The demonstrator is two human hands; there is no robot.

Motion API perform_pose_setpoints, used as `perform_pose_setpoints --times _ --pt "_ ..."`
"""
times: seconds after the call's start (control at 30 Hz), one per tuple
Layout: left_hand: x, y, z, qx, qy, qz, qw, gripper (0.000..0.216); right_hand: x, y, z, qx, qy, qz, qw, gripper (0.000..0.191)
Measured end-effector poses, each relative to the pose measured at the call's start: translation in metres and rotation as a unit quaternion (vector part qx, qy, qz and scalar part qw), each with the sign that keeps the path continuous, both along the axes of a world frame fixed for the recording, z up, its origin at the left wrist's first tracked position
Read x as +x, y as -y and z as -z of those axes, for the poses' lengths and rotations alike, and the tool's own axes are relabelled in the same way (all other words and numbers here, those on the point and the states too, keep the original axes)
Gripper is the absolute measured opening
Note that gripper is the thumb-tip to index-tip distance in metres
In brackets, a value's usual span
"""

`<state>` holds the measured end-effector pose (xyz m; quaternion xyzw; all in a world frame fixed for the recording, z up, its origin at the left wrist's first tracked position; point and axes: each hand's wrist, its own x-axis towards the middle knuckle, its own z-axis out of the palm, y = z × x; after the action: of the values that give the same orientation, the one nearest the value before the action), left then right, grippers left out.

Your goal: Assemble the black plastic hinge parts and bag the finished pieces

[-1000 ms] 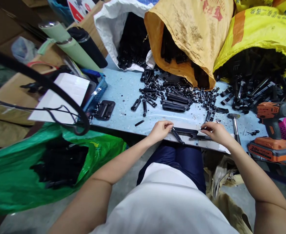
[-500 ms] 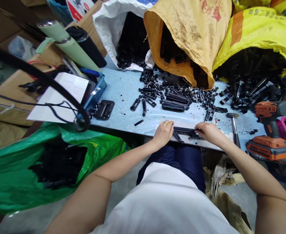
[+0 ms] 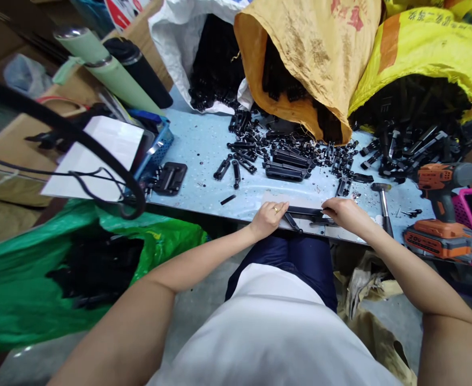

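Observation:
A long black bar-shaped part (image 3: 305,211) lies level between my hands at the table's front edge. My left hand (image 3: 268,220) is closed on its left end, thumb and fingers pinched together. At the other end, my right hand (image 3: 342,212) is closed with its fingertips on the bar; whether they also hold a smaller piece is hidden. Below the bar, a second black arm-like part (image 3: 292,222) slants down from near my left fingers. Another dark piece (image 3: 323,221) sits under my right fingertips.
Black parts (image 3: 287,161) are heaped mid-table before white (image 3: 171,48), orange (image 3: 308,48) and yellow (image 3: 424,48) sacks. A hammer (image 3: 384,206) and a cordless drill (image 3: 442,214) stand right. Left are a blue basket (image 3: 159,147), bottles (image 3: 139,69) and a green bag (image 3: 171,236).
My left hand has turned slightly and still grips the bar's left end. My right hand stays at the other end. The whole view has shifted a little.

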<state>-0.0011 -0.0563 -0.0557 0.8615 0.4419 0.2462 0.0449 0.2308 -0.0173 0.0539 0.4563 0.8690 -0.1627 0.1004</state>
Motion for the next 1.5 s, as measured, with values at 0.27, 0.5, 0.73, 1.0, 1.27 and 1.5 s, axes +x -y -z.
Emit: perform_pose_setpoints --times 0.27,0.5,0.73,1.0,1.27,1.5 --pt "0.007 -0.001 -0.013 -0.007 0.003 -0.038 0.999 0.027 -0.005 0.002 -0.007 0.028 0.08 -0.055 0.995 0.018" --pt "0.038 0.004 -0.022 -0.02 0.01 0.056 0.998 0.028 0.001 0.007 0.006 0.039 0.039 -0.028 0.998 0.016" --pt "0.076 -0.009 -0.036 -0.146 -0.084 0.067 0.983 0.051 0.044 0.032 0.069 0.14 -0.222 -0.027 0.965 0.033" --pt "0.073 -0.015 -0.042 -0.17 -0.109 0.096 0.975 0.037 0.061 0.008 0.087 0.134 -0.211 -0.181 0.951 0.041" --pt "0.059 -0.009 -0.038 -0.072 -0.166 0.095 0.979 0.044 0.056 0.02 0.071 0.244 -0.043 -0.111 0.962 0.059" --pt "0.025 0.01 -0.074 0.002 0.086 0.13 0.988 0.056 0.026 0.045 -0.001 0.171 -0.288 -0.19 0.923 0.057"
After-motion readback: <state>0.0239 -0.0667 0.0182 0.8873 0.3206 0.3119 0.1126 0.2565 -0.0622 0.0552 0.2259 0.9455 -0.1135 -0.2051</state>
